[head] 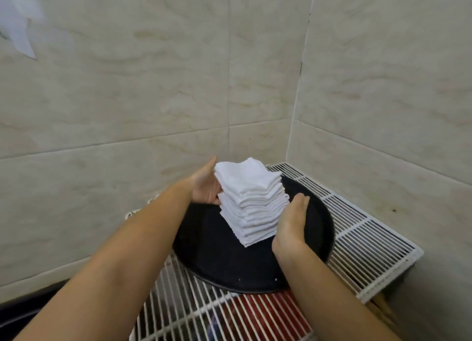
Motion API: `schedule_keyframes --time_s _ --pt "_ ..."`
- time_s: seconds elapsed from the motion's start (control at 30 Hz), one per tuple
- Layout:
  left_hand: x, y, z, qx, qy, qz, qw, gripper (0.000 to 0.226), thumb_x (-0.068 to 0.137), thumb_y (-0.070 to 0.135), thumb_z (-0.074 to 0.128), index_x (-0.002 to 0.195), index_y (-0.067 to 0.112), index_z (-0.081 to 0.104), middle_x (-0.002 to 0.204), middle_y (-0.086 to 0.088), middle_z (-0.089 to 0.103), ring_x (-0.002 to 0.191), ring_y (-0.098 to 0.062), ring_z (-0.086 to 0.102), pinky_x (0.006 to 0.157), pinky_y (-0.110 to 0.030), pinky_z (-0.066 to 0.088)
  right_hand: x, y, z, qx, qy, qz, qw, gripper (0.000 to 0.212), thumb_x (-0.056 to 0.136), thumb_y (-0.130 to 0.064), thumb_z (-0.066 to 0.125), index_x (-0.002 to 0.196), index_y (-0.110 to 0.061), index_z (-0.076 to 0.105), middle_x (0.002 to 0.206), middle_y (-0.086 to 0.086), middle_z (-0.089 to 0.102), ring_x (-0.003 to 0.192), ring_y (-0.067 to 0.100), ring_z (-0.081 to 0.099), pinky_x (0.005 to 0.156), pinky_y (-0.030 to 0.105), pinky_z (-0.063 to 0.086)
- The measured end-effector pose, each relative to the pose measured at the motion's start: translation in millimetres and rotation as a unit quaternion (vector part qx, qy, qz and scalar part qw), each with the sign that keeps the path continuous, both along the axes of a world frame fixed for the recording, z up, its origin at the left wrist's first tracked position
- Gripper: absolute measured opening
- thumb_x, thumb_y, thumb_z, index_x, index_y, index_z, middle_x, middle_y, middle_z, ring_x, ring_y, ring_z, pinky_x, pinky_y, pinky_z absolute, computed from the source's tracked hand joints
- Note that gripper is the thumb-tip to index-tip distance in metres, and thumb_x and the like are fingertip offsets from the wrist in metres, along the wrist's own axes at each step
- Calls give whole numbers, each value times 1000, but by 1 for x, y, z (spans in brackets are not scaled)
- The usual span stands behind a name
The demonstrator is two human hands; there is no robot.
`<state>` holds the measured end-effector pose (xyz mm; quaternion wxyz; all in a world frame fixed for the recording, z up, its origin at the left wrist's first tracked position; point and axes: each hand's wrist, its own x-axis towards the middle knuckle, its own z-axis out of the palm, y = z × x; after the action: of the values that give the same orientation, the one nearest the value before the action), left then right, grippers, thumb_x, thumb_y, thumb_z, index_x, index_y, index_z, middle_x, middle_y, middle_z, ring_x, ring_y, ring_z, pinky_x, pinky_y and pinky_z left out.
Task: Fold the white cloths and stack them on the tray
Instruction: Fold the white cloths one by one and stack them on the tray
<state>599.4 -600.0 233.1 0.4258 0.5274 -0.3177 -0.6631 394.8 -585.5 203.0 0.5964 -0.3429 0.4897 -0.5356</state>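
A tall stack of several folded white cloths [251, 200] stands on a round black tray [219, 254]. The upper cloths lean a little to the left. My left hand [205, 186] presses flat against the stack's left side with straight fingers. My right hand [291, 220] presses flat against the right side, fingers pointing away from me. Both hands squeeze the pile between their palms.
The tray rests on white wire racks [362, 238] in a corner of beige tiled walls [153, 98]. Something red [258, 312] shows under the front rack. A dark edge [30, 305] runs along the lower left.
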Motion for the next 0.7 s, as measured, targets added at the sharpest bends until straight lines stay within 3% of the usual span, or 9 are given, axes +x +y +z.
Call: schedule_keyframes --time_s 0.13,0.23,0.3,0.4,0.53,0.7 --pt "-4 -16 7 13 15 -30 999 72 89 69 25 104 11 64 99 -13 72 87 -27 69 76 -36 52 13 12 -9 -30 45 -68 996 55 100 -42 14 151 -30 -5 161 -5 -4 148 15 -4 121 47 3" --pt "-12 -27 12 18 3 -83 996 72 87 68 37 117 8 61 127 -16 59 120 -31 54 105 -42 39 23 12 -14 -34 62 -101 992 58 98 -46 15 151 -31 -3 161 -4 -2 149 18 0 120 50 6" --pt "-18 -28 13 26 -2 -116 993 72 86 68 39 117 7 62 131 -17 57 127 -32 48 111 -44 32 27 13 -15 -43 68 -116 990 61 95 -49 15 151 -32 -3 161 -4 -1 149 19 1 119 52 7" --pt "-22 -25 13 25 -4 -144 989 73 85 71 38 116 8 62 131 -15 57 125 -31 50 110 -43 34 33 17 -9 -41 78 -127 988 59 98 -49 14 151 -31 -2 161 -3 -1 149 19 -1 119 53 3" --pt "-27 -22 12 20 -9 -174 985 81 81 75 37 123 11 59 134 -14 56 127 -29 50 108 -41 36 40 21 6 -47 107 -133 984 53 102 -41 11 152 -26 -2 161 -5 0 148 14 -7 118 43 -8" --pt "-19 -22 8 13 12 -165 986 86 81 76 33 133 10 51 138 -16 51 130 -31 46 110 -43 34 35 23 4 -42 63 -138 988 55 101 -43 14 152 -28 -1 161 -4 1 148 15 -4 120 47 0"
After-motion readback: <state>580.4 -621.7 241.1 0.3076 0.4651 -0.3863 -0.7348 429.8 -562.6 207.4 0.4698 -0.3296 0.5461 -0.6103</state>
